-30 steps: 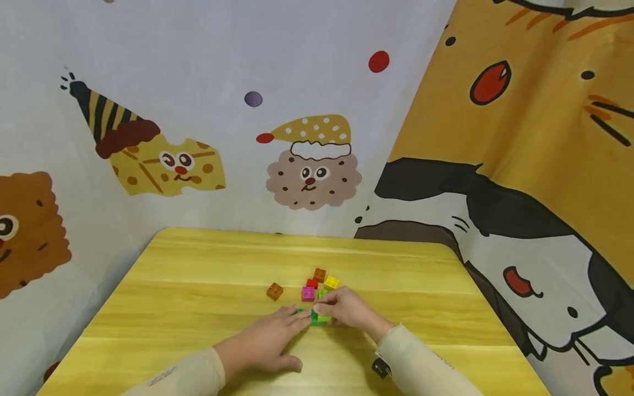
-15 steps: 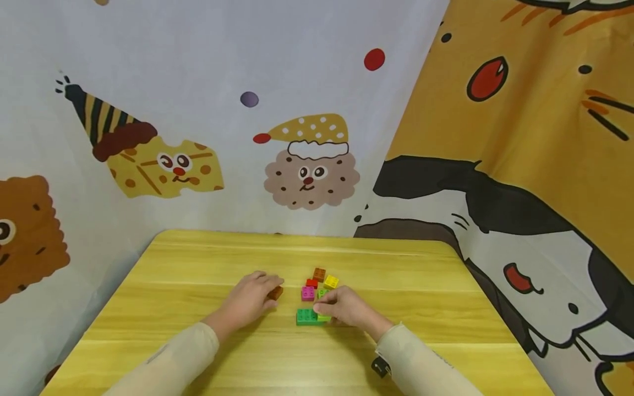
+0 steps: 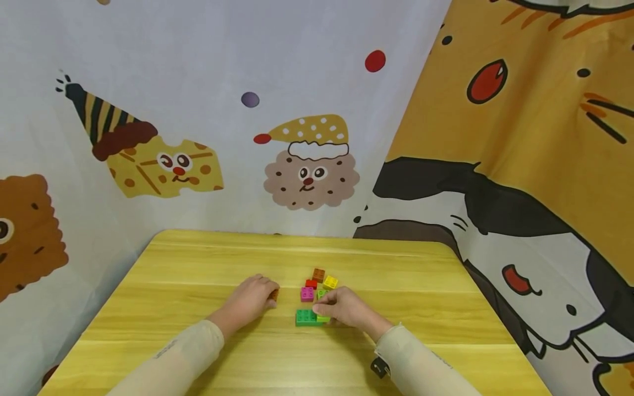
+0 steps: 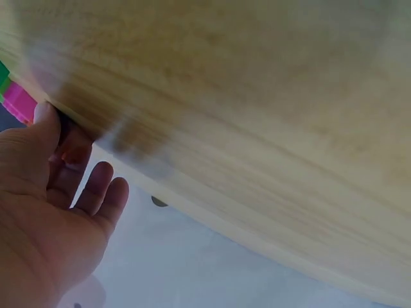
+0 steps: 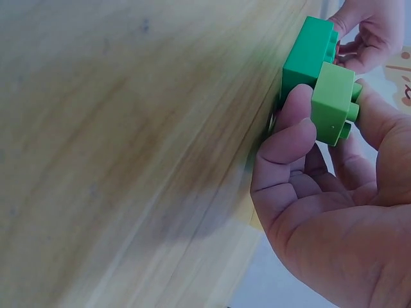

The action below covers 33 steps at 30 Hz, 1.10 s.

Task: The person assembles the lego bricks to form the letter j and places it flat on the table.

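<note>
In the head view my left hand (image 3: 249, 298) pinches a brown toy brick (image 3: 274, 295) between thumb and fingers, left of the other bricks. Most of that brick is hidden by the fingers. My right hand (image 3: 348, 308) holds a light green brick (image 5: 332, 106) between thumb and index finger. It stands at the right end of a longer dark green brick (image 3: 306, 318), with its studs higher than the longer one's. In the right wrist view the dark green brick (image 5: 308, 48) touches it, and my left hand (image 5: 377, 32) shows beyond.
Just behind the dark green brick lie a pink brick (image 3: 307, 294), another light green brick (image 3: 322, 295), a red brick (image 3: 311, 284), a yellow brick (image 3: 330, 282) and a second brown brick (image 3: 318, 274). A printed cloth (image 3: 223, 214) hangs behind the wooden table (image 3: 198, 258).
My left hand has left the dark green brick, moved left and back, and taken hold of the lone brown brick. The right hand stays in place on the light green brick.
</note>
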Available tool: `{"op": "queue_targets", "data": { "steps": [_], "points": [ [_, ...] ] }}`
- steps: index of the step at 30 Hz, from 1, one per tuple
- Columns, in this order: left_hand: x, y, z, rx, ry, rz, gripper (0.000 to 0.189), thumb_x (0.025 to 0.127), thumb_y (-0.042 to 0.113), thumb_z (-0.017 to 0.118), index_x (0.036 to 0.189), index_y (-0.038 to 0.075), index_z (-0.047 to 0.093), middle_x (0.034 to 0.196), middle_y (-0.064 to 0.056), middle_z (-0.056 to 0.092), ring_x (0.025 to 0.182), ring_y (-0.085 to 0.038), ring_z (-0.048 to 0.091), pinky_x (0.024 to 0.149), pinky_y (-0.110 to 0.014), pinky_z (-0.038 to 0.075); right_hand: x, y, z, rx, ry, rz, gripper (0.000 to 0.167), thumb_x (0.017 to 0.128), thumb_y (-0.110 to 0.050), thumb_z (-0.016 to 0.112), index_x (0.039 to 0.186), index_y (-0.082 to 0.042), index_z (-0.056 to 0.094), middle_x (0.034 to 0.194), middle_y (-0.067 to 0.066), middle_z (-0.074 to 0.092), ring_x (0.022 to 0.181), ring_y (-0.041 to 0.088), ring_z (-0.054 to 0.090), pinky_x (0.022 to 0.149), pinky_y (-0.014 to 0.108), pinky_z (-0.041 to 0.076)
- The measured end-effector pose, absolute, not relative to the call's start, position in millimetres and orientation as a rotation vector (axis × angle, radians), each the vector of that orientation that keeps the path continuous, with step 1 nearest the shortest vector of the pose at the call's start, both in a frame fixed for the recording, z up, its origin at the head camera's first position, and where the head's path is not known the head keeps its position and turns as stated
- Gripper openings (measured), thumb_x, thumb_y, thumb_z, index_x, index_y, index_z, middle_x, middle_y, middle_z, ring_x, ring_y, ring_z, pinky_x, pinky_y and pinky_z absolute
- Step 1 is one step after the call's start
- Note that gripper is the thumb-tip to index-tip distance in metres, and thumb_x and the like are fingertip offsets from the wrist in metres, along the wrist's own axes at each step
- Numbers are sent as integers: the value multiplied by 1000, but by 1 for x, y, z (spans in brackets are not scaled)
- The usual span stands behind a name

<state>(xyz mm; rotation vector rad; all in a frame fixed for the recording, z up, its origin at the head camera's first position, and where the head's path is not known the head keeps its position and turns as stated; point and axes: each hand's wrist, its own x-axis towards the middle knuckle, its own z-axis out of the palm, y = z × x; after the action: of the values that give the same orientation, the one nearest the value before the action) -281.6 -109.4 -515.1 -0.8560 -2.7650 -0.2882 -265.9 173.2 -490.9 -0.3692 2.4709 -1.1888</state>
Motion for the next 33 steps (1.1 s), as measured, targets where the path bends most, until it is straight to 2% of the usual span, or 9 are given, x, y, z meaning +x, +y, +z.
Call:
{"op": "queue_targets", "data": {
  "steps": [6,33],
  "points": [
    [-279,-110,-517,-802,-2775,-394,37,81,30,82,107,8,70,96,1,66,92,-18,60,80,-36,52,-265,173,-489,-356,2448,-1200,21,92,-39,70,99,-20,76,87,-2,68,71,20,65,62,36,54],
    [-275,-108,-518,-757,-2811,-428,38,83,31,81,110,8,68,97,1,65,92,-18,61,78,-36,52,-264,175,-491,-352,2413,-1242,24,91,-39,72,101,-17,74,89,0,68,70,19,63,63,37,54]
  ]
}}
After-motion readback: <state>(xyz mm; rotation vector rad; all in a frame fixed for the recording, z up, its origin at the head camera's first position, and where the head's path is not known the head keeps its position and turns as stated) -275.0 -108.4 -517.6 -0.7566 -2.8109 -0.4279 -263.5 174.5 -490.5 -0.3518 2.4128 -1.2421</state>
